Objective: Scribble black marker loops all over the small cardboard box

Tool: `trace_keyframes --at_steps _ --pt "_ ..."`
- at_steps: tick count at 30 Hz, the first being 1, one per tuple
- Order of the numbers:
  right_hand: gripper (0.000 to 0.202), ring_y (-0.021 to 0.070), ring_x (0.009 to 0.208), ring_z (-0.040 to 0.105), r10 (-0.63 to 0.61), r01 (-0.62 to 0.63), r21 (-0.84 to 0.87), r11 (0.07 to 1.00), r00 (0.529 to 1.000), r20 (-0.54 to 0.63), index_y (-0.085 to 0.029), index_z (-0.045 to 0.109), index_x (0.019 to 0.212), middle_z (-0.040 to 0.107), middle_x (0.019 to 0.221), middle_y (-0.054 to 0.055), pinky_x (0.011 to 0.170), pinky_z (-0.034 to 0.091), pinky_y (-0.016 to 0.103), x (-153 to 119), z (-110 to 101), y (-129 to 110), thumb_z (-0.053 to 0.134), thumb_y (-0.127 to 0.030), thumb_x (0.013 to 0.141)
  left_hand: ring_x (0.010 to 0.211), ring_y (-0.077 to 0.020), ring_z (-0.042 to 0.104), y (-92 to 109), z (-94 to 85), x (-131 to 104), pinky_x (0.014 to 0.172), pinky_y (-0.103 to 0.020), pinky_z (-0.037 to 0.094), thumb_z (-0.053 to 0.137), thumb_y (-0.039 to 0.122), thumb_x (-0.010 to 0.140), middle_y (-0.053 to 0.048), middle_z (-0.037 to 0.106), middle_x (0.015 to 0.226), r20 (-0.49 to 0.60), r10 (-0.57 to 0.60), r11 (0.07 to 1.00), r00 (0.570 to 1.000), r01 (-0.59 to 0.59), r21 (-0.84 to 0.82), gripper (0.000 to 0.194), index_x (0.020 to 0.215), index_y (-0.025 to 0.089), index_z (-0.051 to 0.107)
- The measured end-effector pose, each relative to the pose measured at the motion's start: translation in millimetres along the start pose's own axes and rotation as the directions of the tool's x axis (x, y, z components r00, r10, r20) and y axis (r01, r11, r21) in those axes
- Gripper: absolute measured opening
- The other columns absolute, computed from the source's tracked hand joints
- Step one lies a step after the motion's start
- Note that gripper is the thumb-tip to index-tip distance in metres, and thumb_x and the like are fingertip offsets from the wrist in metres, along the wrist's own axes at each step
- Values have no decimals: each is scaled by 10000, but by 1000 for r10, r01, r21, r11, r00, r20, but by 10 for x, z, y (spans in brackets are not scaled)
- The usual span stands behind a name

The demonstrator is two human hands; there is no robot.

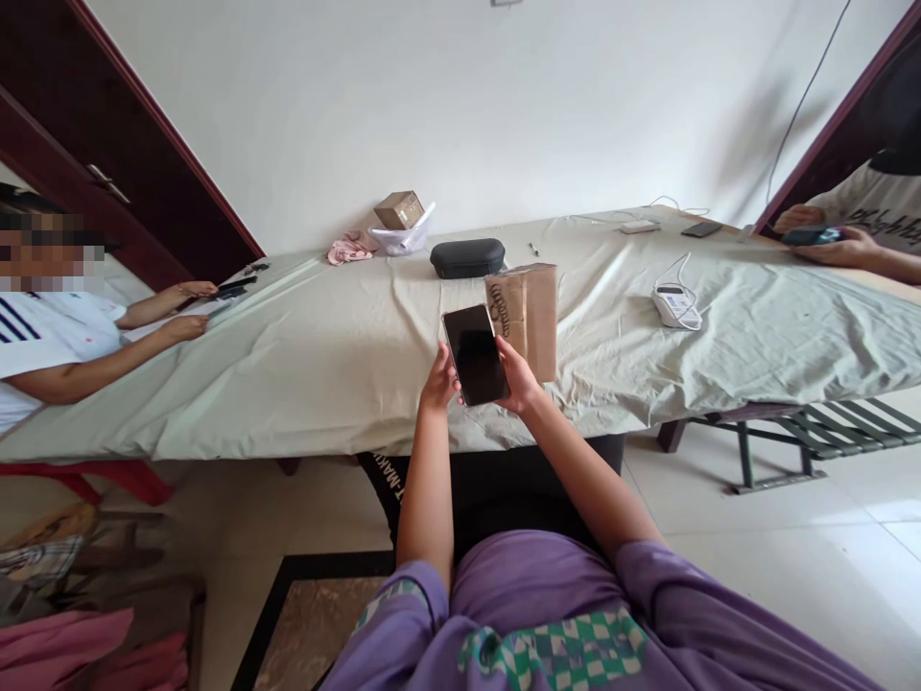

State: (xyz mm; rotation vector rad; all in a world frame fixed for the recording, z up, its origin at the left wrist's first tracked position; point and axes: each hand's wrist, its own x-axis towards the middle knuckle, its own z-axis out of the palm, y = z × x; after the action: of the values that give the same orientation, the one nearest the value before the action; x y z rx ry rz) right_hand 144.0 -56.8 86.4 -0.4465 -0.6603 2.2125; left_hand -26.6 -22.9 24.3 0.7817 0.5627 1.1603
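A smartphone [475, 355] with a dark screen is held up over the table's near edge, tilted toward me. My left hand [438, 381] grips its left side, and my right hand [519, 379] is closed around its lower right side. Just behind the phone, on the right, a brown cardboard box [536, 321] with dark lettering sits on the cloth, partly hidden by the phone and my right hand. Farther back lies a black zip case [467, 257].
A wrinkled pale cloth [323, 374] covers the long table. At the back are a small carton [399, 209] on a plastic container and a pink cloth [352, 248]. A white corded device [676, 305] lies to the right. People sit at both ends, their hands holding things.
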Motion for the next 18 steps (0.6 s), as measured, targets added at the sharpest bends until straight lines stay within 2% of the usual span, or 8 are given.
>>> trace_keyframes --at_steps 4,7,8,10,11,12,14,18 --pt "525 286 885 834 -11 4 -109 994 998 -60 -152 699 1298 841 964 115 829 709 498 -157 -80 -141 285 -452 1179 447 -152 531 -90 61 119 534 -296 532 690 717 978 47 550 558 -55 134 983 989 -126 131 528 1126 213 745" --pt "416 304 954 824 -241 220 -207 953 967 -85 -194 729 1215 829 963 103 852 700 514 -571 -165 -428 423 -465 1139 1125 -280 746 -183 289 193 1020 -368 583 937 484 836 -85 789 1107 -99 330 919 939 -295 262 593 1337 256 718" --pt "416 306 980 818 -427 405 -210 890 902 -69 -219 739 1170 824 971 103 867 693 521 -747 -199 -554 420 -484 1132 1425 -310 618 -227 414 226 1179 -367 491 1011 378 744 -94 747 1356 -99 376 896 921 -334 294 686 1356 286 717" --pt "513 298 972 804 -797 781 -177 599 602 -43 -281 747 1051 805 972 97 878 680 522 -1077 -283 -828 356 -607 1113 1724 -379 221 -335 728 330 1367 -445 252 1058 357 642 -117 556 1665 69 498 719 865 -456 526 802 1369 273 730" --pt "566 285 955 795 -912 898 -165 409 408 -39 -310 745 1019 796 987 89 893 671 521 -1206 -339 -965 304 -653 1106 1749 -416 107 -395 903 405 1398 -510 138 1061 383 623 -128 511 1709 186 452 653 872 -466 597 789 1339 263 751" --pt "599 264 921 780 -960 944 -171 281 278 -38 -323 742 997 781 993 80 926 661 512 -1298 -406 -1095 254 -651 1110 1744 -462 76 -456 1075 494 1399 -583 34 1064 426 599 -145 515 1707 282 363 611 888 -455 648 760 1282 255 778" --pt "552 219 775 715 -987 978 -167 122 102 -123 -325 733 957 735 929 51 869 665 449 -1371 -576 -1311 290 -622 1103 1717 -545 73 -564 1375 695 1345 -706 -99 1081 529 499 -166 555 1671 353 152 554 923 -375 743 786 1183 260 803" --pt "372 242 852 704 -950 970 -151 188 141 -277 -341 732 1045 714 949 50 839 657 468 -1269 -909 -1519 560 -662 971 1697 -608 -62 -679 1647 996 1281 -803 -116 1102 529 370 -223 492 1696 248 -20 539 969 -199 819 896 1148 227 778"
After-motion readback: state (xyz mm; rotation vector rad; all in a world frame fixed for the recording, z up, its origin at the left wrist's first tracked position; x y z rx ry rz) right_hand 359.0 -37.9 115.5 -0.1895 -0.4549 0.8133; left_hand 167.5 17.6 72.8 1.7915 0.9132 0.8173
